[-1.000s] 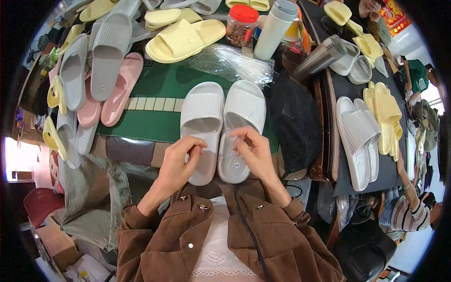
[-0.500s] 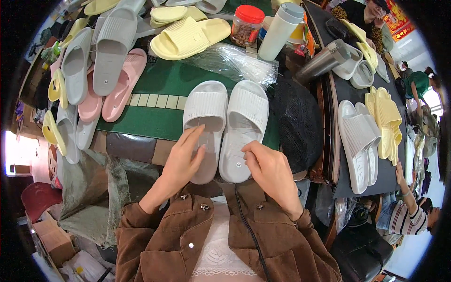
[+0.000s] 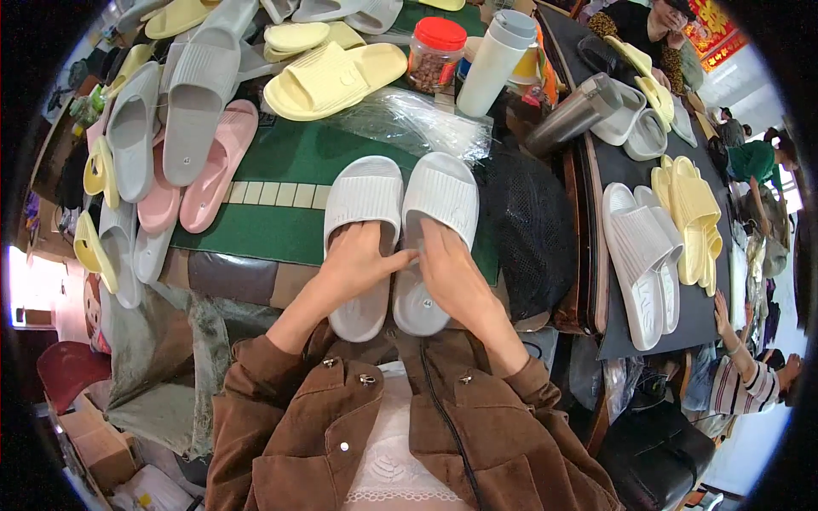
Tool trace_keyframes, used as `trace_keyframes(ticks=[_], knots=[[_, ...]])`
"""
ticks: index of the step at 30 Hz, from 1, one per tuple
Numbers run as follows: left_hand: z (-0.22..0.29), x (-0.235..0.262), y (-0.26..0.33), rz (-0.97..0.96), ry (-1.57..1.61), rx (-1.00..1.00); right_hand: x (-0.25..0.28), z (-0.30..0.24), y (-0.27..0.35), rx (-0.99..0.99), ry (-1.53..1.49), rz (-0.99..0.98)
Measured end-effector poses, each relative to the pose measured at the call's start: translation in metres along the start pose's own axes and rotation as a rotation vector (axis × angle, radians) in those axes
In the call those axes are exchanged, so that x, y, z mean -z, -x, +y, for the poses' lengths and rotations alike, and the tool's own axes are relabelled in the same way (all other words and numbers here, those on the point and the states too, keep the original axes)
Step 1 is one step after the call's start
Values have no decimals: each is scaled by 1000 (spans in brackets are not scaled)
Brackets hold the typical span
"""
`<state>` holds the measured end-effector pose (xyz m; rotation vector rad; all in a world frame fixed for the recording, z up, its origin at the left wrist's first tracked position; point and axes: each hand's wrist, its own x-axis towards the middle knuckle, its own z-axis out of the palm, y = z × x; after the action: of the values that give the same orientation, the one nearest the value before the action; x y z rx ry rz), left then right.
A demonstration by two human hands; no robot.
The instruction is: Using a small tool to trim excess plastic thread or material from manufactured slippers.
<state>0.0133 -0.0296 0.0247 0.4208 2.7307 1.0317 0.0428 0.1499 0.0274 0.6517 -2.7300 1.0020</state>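
Note:
A pair of pale grey slide sandals lies side by side in front of me, toes pointing away. My left hand reaches into the left slide, its fingers stretched under the strap and their tips hidden. Into the right slide go the fingers of my right hand, also partly covered by the strap. Both thumbs stay outside, pointing toward each other between the slides. The hands are open, with no visible grip on the straps. Beneath the toe ends is a green mat.
Pink slides, grey slides and yellow slides crowd the left and far side. A clear plastic bag, red-lidded jar and white bottle stand beyond. Right, a dark table bears more slides; people are nearby.
Both hands have moved forward and inward, and their fingers have gone under the straps. The whole view has shifted slightly; the slides keep their place on the table.

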Motion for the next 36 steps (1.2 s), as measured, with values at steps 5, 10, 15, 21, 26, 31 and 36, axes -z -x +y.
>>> trace_keyframes(ticks=[5, 10, 15, 21, 26, 31, 36], knots=[[-9, 2, -14, -91, 124, 4, -16, 11, -20, -111, 22, -63], [-14, 2, -14, -85, 103, -77, -20, 14, -25, -262, -35, -114], [0, 2, -16, -189, 78, -94, -20, 28, -27, -268, -313, -130], [1, -10, -10, -71, -61, -116, -11, 23, -31, -392, -477, -252], [12, -11, -12, -25, -57, -49, -13, 25, -30, -435, -537, -236], [16, -11, -15, -31, -25, 6, -14, 24, -29, -384, -507, -196], [21, -11, -15, -69, -25, 84, -15, 34, -28, -384, -551, -244]])
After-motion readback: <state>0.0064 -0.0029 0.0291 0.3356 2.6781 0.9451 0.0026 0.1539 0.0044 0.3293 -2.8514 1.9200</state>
